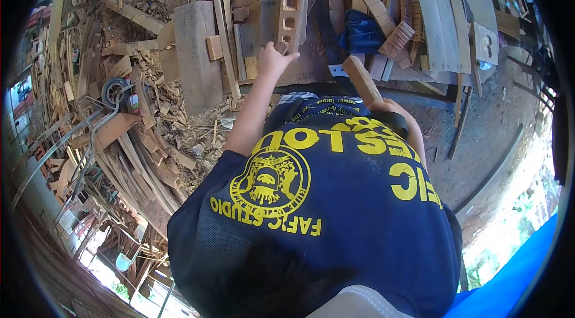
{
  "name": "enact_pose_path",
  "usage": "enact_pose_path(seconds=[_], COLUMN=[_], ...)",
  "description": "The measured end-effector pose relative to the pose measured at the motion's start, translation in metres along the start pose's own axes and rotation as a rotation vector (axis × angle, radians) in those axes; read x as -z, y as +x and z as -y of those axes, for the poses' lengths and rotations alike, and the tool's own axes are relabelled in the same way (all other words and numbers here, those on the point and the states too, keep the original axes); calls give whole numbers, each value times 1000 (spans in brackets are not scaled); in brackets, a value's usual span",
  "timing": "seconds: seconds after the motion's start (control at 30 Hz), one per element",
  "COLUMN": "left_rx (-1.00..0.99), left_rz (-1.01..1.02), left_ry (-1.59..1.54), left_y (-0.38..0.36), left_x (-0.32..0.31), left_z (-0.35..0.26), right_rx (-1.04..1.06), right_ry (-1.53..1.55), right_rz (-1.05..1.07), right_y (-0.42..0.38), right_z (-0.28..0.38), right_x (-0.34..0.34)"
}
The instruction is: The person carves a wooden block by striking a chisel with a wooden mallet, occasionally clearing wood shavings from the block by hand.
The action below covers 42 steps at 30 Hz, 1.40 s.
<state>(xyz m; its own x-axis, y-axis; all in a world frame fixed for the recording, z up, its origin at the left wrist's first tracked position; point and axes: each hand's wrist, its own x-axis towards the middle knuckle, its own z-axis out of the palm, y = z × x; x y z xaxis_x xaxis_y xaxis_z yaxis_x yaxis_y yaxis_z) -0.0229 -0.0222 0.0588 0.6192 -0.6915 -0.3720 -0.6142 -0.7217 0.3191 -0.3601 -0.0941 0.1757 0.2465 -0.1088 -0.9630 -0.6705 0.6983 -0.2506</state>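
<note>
A wooden block with several square holes (291, 17) lies on a wider board in front of me. My left hand (277, 61) grips its near end, thumb toward the right; a small brown piece shows between the fingers. A plain wooden bar (361, 80) slants up and left from my right hand (386, 106), whose fingers are closed round its lower end. Just above that bar is a metal plate with holes (338, 70). Dark blue cloth (362, 33) lies bunched beyond it.
Slotted wooden pieces (398, 40) and long boards (440, 24) are on the right of the work surface. A wide plank (197, 54) stands at the left. Wood chips (162, 72), a small wheel (115, 91) and stacked offcuts lie further left.
</note>
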Motion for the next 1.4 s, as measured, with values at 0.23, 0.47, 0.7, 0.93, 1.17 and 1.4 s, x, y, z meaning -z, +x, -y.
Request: enact_pose_path(seconds=[0.23,0.47,0.7,0.93,1.17,1.4], left_rx=[63,-129,-294,-525,-602,-640], left_rz=[51,-474,-403,-483,-466,-468], left_ry=[-101,-112,-1610,-1613,-1533,-1520], left_y=[12,37,44,59,64,67], left_x=[-12,2,51,42,38,32], left_z=[-12,-33,-57,-51,-55,-58], right_rx=[8,-7,-39,-105,-79,-62], right_ry=[6,-16,-45,-5,-30,4], right_rz=[25,-17,-71,-108,-123,-99], right_y=[11,5,2,6,0,3], right_z=[-9,-1,3,1,8,7], right_x=[5,7,3,9,5,6])
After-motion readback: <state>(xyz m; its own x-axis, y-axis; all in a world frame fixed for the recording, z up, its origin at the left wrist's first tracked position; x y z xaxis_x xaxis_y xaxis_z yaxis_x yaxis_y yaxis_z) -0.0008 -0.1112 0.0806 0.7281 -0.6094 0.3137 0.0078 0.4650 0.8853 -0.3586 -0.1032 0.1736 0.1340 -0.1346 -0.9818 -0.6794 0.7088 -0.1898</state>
